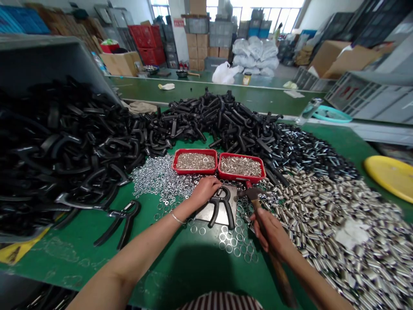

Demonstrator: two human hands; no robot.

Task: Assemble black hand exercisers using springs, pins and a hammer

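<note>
A black A-shaped clamp (pixel 222 206) lies on a square metal plate (pixel 204 214), its two handles pointing toward me. My left hand (pixel 206 191) reaches in from the left, thumb and fingers pinched at the clamp's top end. Whatever small part is between those fingertips is too hidden to name. My right hand (pixel 271 230) grips a hammer (pixel 256 202) by its wooden handle, with the dark head just right of the plate. Loose metal rings (pixel 237 241) lie around the plate. Another assembled black clamp (pixel 121 221) rests on the green table to the left.
Two red trays (pixel 195 173) of small metal parts stand beyond the plate. Black handle pieces (pixel 222 116) are heaped behind them and fill a tipped grey bin (pixel 64 43) at left. Silver cylinders (pixel 332 206) cover the right side, near a yellow lid (pixel 390 176).
</note>
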